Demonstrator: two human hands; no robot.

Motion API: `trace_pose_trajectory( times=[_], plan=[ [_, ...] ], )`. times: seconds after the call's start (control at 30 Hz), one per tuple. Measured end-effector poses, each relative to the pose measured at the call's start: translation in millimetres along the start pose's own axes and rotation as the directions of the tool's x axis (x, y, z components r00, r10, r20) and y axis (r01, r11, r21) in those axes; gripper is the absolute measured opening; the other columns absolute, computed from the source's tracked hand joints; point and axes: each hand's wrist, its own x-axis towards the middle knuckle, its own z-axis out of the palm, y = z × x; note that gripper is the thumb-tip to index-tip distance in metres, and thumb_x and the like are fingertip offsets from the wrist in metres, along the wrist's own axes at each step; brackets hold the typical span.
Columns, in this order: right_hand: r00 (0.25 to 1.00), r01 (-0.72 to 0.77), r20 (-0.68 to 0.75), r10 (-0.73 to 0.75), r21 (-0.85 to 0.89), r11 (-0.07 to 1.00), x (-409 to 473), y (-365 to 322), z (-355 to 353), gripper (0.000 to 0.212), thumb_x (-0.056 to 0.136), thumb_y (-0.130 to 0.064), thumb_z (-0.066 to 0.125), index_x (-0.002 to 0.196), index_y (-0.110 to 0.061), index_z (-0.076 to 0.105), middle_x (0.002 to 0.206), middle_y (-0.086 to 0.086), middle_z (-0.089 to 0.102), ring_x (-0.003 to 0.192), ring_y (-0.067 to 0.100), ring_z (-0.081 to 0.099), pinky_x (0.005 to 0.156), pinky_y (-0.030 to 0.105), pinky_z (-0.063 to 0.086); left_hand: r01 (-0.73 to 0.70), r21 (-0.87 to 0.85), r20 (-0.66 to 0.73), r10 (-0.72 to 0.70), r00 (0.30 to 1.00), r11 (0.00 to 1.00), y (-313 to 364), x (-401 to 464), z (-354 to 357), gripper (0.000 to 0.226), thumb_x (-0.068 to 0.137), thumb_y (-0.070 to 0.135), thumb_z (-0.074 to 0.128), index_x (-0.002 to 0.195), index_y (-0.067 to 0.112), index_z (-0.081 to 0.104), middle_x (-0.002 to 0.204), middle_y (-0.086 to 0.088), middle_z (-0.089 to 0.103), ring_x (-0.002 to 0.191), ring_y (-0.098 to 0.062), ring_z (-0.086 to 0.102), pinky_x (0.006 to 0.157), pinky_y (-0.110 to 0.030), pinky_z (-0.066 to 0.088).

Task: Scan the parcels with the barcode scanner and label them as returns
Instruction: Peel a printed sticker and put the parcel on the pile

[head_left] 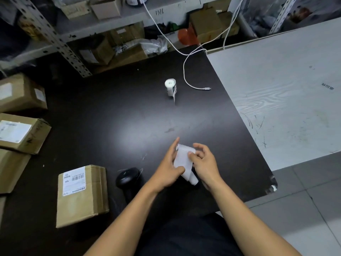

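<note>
Above the dark table (120, 111), both my hands hold a curled white label strip (183, 159). My left hand (169, 167) pinches its lower left edge between thumb and fingers. My right hand (203, 162) pinches its right edge with thumb and forefinger. A black barcode scanner (128, 179) lies on the table just left of my left wrist. A brown cardboard parcel (82, 195) with a barcode label sits at the near left. A roll of white labels (170, 87) stands upright near the table's far side.
Several more cardboard parcels (20, 132) are stacked along the left edge. A white cable (186, 78) trails from the shelving onto the table beside the roll. A pale wood-grain table (287, 93) adjoins on the right. Shelves with boxes (118, 43) line the back.
</note>
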Motion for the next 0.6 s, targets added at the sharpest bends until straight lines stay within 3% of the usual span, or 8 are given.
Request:
trace_pose_trajectory(
  times=[0.2, 0.37, 0.47, 0.6],
  plan=[
    [0.992, 0.059, 0.117, -0.052, -0.061, 0.996, -9, 1, -12, 0.043, 0.091, 0.000, 0.057, 0.125, -0.026, 0.051, 0.105, 0.006, 0.070, 0.086, 0.016, 0.064, 0.074, 0.027, 0.049, 0.028, -0.065, -0.121, -0.036, 0.992, 0.997, 1, 4, -1, 0.071, 0.096, 0.003, 0.057, 0.151, 0.032, 0.023, 0.108, -0.003, 0.068, 0.079, 0.008, 0.064, 0.075, -0.006, 0.044],
    [0.970, 0.085, 0.233, -0.062, -0.088, 0.993, -14, 5, -16, 0.056, 0.087, 0.012, 0.052, 0.125, -0.028, 0.048, 0.111, 0.005, 0.070, 0.086, 0.016, 0.066, 0.075, 0.024, 0.052, 0.072, -0.146, -0.151, -0.094, 0.984, 0.987, -1, 8, 1, 0.069, 0.094, -0.006, 0.055, 0.150, 0.026, 0.031, 0.103, -0.006, 0.070, 0.078, -0.004, 0.067, 0.071, -0.014, 0.051],
    [0.974, 0.084, 0.211, -0.077, -0.025, 0.996, -14, 7, -18, 0.062, 0.089, 0.012, 0.051, 0.132, -0.031, 0.041, 0.112, 0.005, 0.069, 0.092, 0.014, 0.069, 0.076, 0.027, 0.055, 0.060, -0.138, -0.122, -0.078, 0.989, 0.989, -2, 6, 1, 0.077, 0.088, -0.018, 0.050, 0.147, 0.028, 0.032, 0.108, -0.004, 0.068, 0.075, -0.005, 0.066, 0.071, -0.017, 0.051],
    [0.987, 0.129, 0.100, -0.129, 0.008, 0.992, -11, 6, -17, 0.053, 0.095, -0.004, 0.057, 0.133, -0.036, 0.038, 0.101, 0.005, 0.071, 0.088, 0.014, 0.068, 0.079, 0.030, 0.054, 0.034, -0.095, -0.098, -0.043, 0.994, 0.995, -5, 5, 2, 0.084, 0.085, -0.019, 0.051, 0.142, 0.040, 0.034, 0.114, 0.002, 0.066, 0.058, -0.010, 0.047, 0.062, -0.021, 0.042]
  ],
)
